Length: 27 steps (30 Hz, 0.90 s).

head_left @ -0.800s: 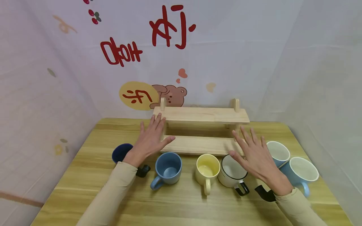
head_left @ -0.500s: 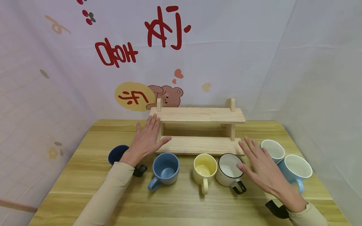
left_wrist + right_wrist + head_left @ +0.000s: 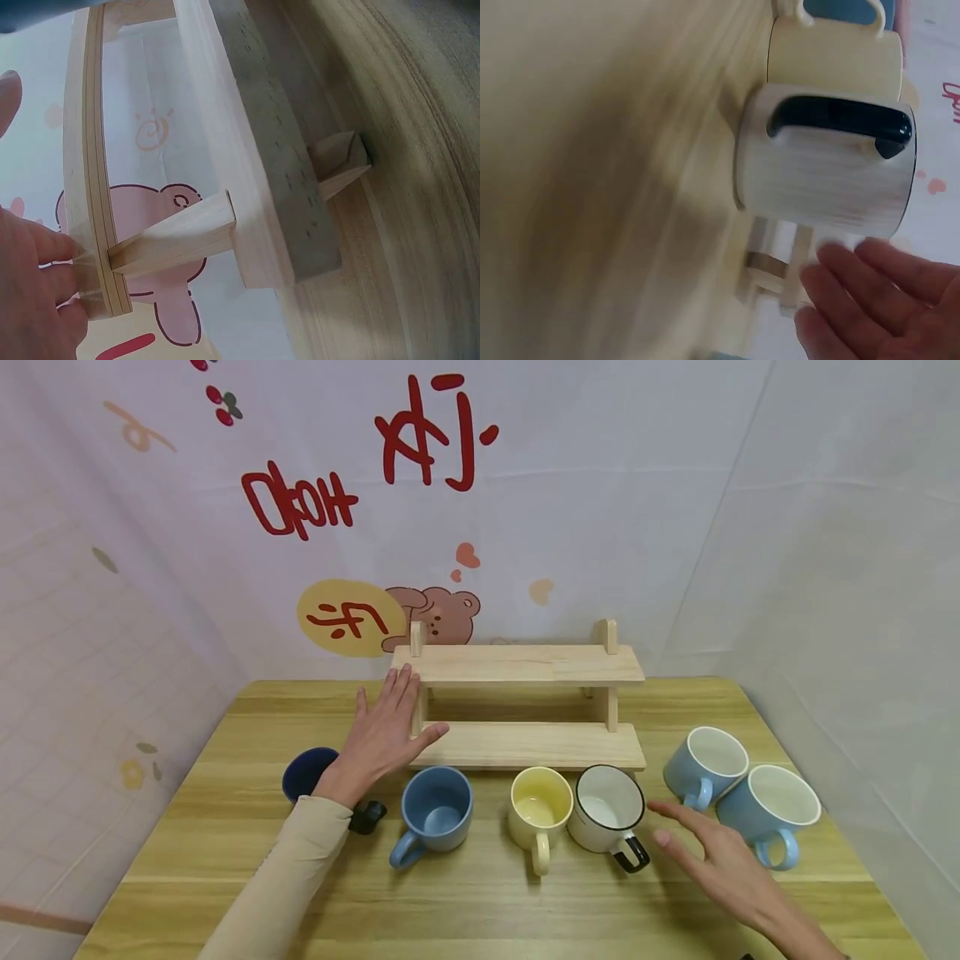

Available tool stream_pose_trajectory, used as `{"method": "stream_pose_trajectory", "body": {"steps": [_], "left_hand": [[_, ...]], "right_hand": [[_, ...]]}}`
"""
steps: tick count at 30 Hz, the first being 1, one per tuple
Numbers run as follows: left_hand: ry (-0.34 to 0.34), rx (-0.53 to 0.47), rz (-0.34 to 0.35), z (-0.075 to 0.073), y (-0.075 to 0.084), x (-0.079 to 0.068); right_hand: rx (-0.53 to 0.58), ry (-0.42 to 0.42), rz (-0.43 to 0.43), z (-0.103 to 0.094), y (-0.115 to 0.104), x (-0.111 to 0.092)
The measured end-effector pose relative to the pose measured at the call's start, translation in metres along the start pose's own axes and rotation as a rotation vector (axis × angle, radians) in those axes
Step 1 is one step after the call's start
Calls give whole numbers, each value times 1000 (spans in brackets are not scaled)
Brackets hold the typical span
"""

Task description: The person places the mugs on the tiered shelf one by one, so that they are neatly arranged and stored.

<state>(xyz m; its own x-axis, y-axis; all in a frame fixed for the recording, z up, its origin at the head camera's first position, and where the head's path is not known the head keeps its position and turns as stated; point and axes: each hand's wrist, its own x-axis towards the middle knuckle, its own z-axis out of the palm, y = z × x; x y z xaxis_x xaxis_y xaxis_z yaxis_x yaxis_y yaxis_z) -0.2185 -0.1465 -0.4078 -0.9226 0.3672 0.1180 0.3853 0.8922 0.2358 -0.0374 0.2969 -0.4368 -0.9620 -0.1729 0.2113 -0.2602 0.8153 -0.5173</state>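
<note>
My left hand (image 3: pixel 378 735) rests with straight fingers at the left end of the upper board of a two-tier wooden shelf (image 3: pixel 517 664). In the left wrist view its fingers (image 3: pixel 56 262) touch that board's end. On the right, my right hand (image 3: pixel 723 868) is just beside a white enamel mug (image 3: pixel 592 833) with a black rim and black handle, thumb and fingers spread and holding nothing. The right wrist view has the same white mug (image 3: pixel 825 172) with the fingertips (image 3: pixel 832 259) close to its side. A yellow mug (image 3: pixel 529 842) stands left of it.
A blue mug (image 3: pixel 450 837) stands before the shelf's left part. Behind my left wrist is a dark blue mug (image 3: pixel 300 781), partly hidden. Two light blue mugs (image 3: pixel 684 770) stand together at the table's right. White printed cloth (image 3: pixel 600 527) hangs behind and at both sides.
My right hand has drawn back from the shelf's right end and lowered to the white mug's right side. The left hand stays at the shelf. The head view has shifted slightly.
</note>
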Motion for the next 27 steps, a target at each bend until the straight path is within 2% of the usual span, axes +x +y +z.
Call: {"method": "stream_pose_trajectory", "body": {"steps": [8,11,15,17,23,27], "left_hand": [[-7,-6,3,0,2,1],[-4,-12,4,0,4,2],[-5,-14,2,0,5,4],[-7,-13,1,0,5,4],[1,-13,5,1,5,4],[7,-7,2,3,3,3]], "right_hand": [[253,-137,70,13,9,-3],[365,-195,46,17,14,0],[569,-290,-33,23,17,3],[641,-319,-33,25,17,4],[765,-365,3,29,16,2],[769,-333,-28,32,16,0]]}}
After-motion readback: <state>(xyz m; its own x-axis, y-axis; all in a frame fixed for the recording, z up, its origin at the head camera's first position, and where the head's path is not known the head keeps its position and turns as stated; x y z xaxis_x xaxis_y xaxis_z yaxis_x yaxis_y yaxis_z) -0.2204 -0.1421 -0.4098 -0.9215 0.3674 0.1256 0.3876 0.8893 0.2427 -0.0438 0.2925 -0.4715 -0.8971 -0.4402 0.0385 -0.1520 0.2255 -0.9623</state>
